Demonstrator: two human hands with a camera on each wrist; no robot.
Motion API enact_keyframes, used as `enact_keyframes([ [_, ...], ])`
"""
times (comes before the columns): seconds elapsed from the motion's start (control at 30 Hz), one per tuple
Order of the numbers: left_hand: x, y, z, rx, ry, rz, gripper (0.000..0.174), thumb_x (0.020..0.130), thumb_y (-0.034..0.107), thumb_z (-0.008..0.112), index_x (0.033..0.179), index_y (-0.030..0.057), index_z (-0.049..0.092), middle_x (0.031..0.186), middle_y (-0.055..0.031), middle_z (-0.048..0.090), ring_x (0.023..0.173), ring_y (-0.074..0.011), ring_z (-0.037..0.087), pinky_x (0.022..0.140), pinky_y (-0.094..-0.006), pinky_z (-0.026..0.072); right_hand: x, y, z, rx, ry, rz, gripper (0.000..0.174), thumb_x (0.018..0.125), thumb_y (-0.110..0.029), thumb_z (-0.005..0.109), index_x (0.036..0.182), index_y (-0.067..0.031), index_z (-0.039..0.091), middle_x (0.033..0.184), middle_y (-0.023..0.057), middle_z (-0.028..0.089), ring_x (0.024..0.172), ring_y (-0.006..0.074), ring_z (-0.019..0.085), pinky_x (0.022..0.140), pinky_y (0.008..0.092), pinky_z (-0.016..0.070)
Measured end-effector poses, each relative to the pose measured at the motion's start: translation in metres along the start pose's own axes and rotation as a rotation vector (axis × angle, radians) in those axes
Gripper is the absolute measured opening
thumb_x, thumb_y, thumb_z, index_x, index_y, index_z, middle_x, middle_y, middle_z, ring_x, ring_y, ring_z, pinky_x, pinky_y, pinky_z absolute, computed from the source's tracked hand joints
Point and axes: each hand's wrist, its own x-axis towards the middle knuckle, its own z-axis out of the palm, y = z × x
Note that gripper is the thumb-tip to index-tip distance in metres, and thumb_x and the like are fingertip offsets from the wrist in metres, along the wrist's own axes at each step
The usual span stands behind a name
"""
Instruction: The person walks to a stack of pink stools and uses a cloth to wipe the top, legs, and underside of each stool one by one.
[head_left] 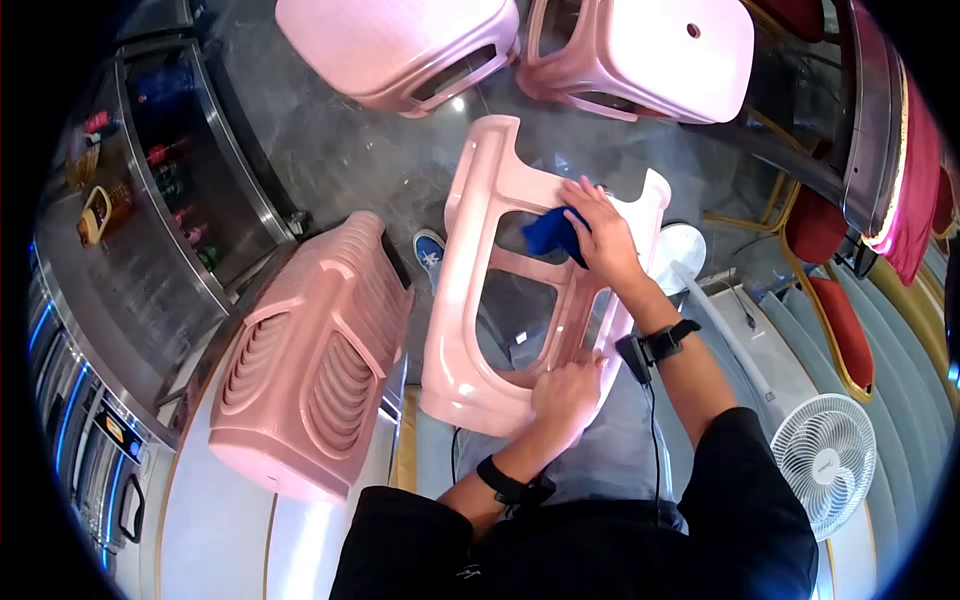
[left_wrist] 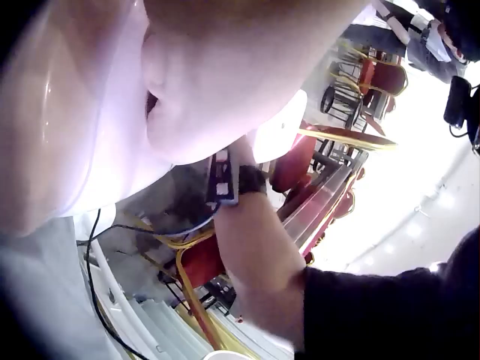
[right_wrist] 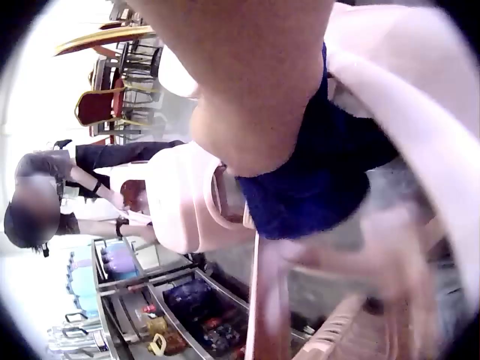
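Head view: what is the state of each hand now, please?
Left hand: closed, gripping a pink plastic stool.
Right hand: open, against a blue fabric cloth.

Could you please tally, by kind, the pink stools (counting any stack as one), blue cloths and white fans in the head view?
Pink stools or stacks: 4
Blue cloth: 1
White fan: 1
Total: 6

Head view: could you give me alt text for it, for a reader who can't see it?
A person's right grip presses a blue cloth against a tipped pink stool, its legs pointing away, while the left grip holds its near side. Two more pink stools stand ahead, a stack of stools lies at left, and a white fan is at right.
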Motion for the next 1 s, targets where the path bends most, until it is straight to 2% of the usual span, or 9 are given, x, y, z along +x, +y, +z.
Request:
enact_keyframes([
  [0.13, 0.006, 0.01, 0.02, 0.042, 0.032, 0.022, 0.041, 0.105, 0.04, 0.049, 0.099, 0.003, 0.066, 0.065, -0.0112, 0.071, 0.059, -0.0279, 0.073, 0.051, -0.0429, 0.0562, 0.053, -0.025, 0.027, 0.115, 0.132, 0.151, 0.025, 0.1, -0.013, 0.059, 0.12, -0.004, 0.07, 0.12, 0.0207, 0.071, 0.121, 0.0384, 0.064, 0.105, 0.0454, 0.0491],
  [0.17, 0.002, 0.011, 0.027, 0.041, 0.054, 0.047, 0.041, 0.105, 0.04, 0.05, 0.099, 0.0024, 0.066, 0.064, -0.0106, 0.071, 0.058, -0.027, 0.072, 0.05, -0.0423, 0.0557, 0.066, -0.032, 0.027, 0.151, 0.038, 0.273, 0.025, 0.1, -0.017, 0.059, 0.117, -0.0032, 0.071, 0.121, 0.0213, 0.07, 0.117, 0.0415, 0.065, 0.102, 0.0454, 0.0502],
  [0.23, 0.006, 0.007, 0.027, 0.075, 0.191, 0.043, 0.042, 0.103, 0.041, 0.052, 0.088, 0.0051, 0.067, 0.062, -0.0094, 0.07, 0.055, -0.0257, 0.071, 0.047, -0.0412, 0.054, 0.064, -0.013, 0.04, 0.048, 0.004, 0.177, 0.028, 0.101, -0.02, 0.06, 0.122, -0.0035, 0.069, 0.12, 0.0223, 0.07, 0.113, 0.043, 0.066, 0.1, 0.0465, 0.0511],
  [0.33, 0.016, 0.0, 0.007, 0.011, 0.16, -0.046, 0.045, 0.104, 0.042, 0.051, 0.078, 0.0104, 0.069, 0.065, -0.0109, 0.071, 0.06, -0.0269, 0.073, 0.053, -0.0425, 0.0555, 0.027, 0.022, 0.019, -0.078, 0.02, 0.136, 0.034, 0.098, -0.02, 0.062, 0.126, -0.0018, 0.067, 0.127, 0.0238, 0.067, 0.117, 0.043, 0.063, 0.101, 0.0473, 0.05],
  [0.4, 0.02, -0.006, -0.01, -0.035, 0.049, -0.051, 0.042, 0.105, 0.041, 0.048, 0.091, 0.0088, 0.07, 0.07, -0.0127, 0.072, 0.063, -0.0299, 0.073, 0.058, -0.0447, 0.0565, -0.008, 0.056, -0.014, -0.01, -0.085, 0.42, 0.036, 0.101, -0.019, 0.059, 0.133, -0.0019, 0.063, 0.132, 0.026, 0.064, 0.128, 0.0419, 0.058, 0.108, 0.0464, 0.0464],
  [0.43, 0.023, -0.011, -0.008, -0.066, 0.049, -0.02, 0.041, 0.105, 0.041, 0.048, 0.098, 0.0073, 0.07, 0.073, -0.0138, 0.072, 0.064, -0.0313, 0.073, 0.058, -0.0452, 0.0563, -0.02, 0.065, -0.029, -0.065, -0.068, 0.373, 0.036, 0.102, -0.019, 0.057, 0.134, -0.0023, 0.062, 0.133, 0.0264, 0.063, 0.131, 0.0424, 0.056, 0.111, 0.0474, 0.0443],
  [0.57, 0.014, 0.005, -0.011, -0.06, -0.025, 0.028, 0.04, 0.107, 0.039, 0.047, 0.094, 0.0072, 0.069, 0.071, -0.0126, 0.074, 0.066, -0.0309, 0.075, 0.06, -0.0466, 0.0575, -0.01, 0.069, -0.026, -0.267, -0.112, 0.373, 0.037, 0.102, -0.021, 0.056, 0.133, -0.0014, 0.062, 0.128, 0.028, 0.065, 0.126, 0.043, 0.059, 0.109, 0.051, 0.0445],
  [0.8, 0.014, 0.018, 0.032, -0.004, 0.189, 0.002, 0.037, 0.104, 0.037, 0.053, 0.088, 0.0073, 0.067, 0.064, -0.0093, 0.071, 0.056, -0.0265, 0.072, 0.05, -0.0398, 0.0575, 0.066, -0.014, 0.039, -0.337, -0.06, 0.228, 0.035, 0.098, -0.021, 0.06, 0.126, -0.0006, 0.064, 0.117, 0.0236, 0.07, 0.109, 0.0409, 0.066, 0.097, 0.0478, 0.0507],
  [1.0, 0.02, 0.0, 0.005, 0.012, 0.08, 0.044, 0.041, 0.105, 0.039, 0.05, 0.086, 0.0084, 0.069, 0.064, -0.0098, 0.071, 0.06, -0.0273, 0.073, 0.055, -0.0427, 0.0565, -0.034, 0.08, -0.028, -0.256, -0.019, 0.307, 0.035, 0.099, -0.015, 0.06, 0.133, -0.0055, 0.064, 0.129, 0.0227, 0.066, 0.122, 0.0404, 0.062, 0.106, 0.046, 0.0475],
])
